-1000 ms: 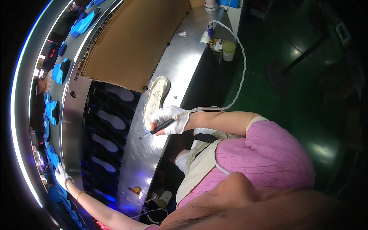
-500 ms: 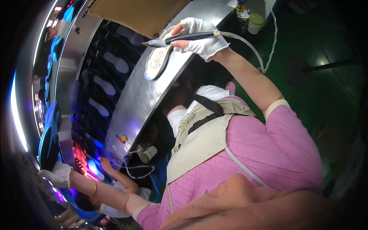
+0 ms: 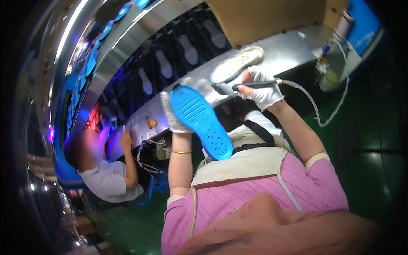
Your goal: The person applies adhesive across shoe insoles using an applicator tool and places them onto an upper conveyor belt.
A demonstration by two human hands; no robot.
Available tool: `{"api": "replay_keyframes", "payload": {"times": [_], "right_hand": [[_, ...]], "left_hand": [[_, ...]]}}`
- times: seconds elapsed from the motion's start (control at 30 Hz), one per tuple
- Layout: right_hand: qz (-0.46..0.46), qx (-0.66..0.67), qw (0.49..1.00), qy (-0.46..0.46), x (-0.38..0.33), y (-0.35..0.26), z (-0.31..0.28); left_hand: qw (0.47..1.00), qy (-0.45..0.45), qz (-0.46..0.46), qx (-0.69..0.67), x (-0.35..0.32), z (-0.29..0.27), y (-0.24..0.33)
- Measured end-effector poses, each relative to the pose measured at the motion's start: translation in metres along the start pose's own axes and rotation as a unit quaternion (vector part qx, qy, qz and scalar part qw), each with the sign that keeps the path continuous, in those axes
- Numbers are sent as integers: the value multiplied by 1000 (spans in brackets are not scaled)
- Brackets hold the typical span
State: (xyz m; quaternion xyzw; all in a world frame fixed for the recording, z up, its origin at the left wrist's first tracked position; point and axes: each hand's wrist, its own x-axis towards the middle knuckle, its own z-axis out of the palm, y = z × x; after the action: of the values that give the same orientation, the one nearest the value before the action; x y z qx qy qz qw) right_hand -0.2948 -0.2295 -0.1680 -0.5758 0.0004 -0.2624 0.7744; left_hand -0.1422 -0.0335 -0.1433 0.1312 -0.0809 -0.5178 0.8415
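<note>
In my left hand [image 3: 171, 114], gloved in white, is a blue shoe insole [image 3: 203, 121], held in front of my apron. Ridges run across its wide part and small holes dot the other end. My gloved right hand [image 3: 262, 90] is closed around the black handle of a glue brush [image 3: 220, 88], its bristles pointing left. From the handle's rear a pale tube [image 3: 304, 91] trails off. Just beyond the brush, a white shoe sole [image 3: 240, 63] lies on the metal bench [image 3: 285, 47]; the brush appears apart from the blue insole.
A conveyor [image 3: 127, 83] carrying several pale soles runs behind the bench, with a cardboard box [image 3: 272, 19] at its right. A co-worker [image 3: 108, 174] sits at the left. A lidded pot [image 3: 328, 80] stands at the right, and a yellow-red item [image 3: 151, 123] lies on the bench.
My left hand has come from the machine at far left to the front of my body with the insole. My right hand still grips the brush. The view has turned.
</note>
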Motion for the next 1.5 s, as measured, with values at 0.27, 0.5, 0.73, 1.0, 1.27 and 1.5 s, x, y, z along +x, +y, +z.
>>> {"api": "replay_keyframes", "payload": {"times": [0.27, 0.5, 0.73, 1.0, 1.27, 1.5], "right_hand": [[-38, -72, 996, -33, 32, 15, 38], [-238, -150, 959, 10, 35, 13, 70], [-102, -53, 993, -34, 22, 9, 70], [-20, -64, 992, -109, -1, 16, 81], [-100, -120, 977, -145, -26, 18, 74], [-176, -177, 964, -94, -34, 34, 44]], "left_hand": [[991, 28, 42, 123, -10, 1, -42], [964, 66, 157, 204, 4, -10, -62], [972, 28, 122, 197, -7, -25, -47], [976, 105, 125, 145, -16, -37, -23], [950, 112, 132, 260, -33, -31, -23], [931, 122, 35, 341, -43, -85, -36]]}}
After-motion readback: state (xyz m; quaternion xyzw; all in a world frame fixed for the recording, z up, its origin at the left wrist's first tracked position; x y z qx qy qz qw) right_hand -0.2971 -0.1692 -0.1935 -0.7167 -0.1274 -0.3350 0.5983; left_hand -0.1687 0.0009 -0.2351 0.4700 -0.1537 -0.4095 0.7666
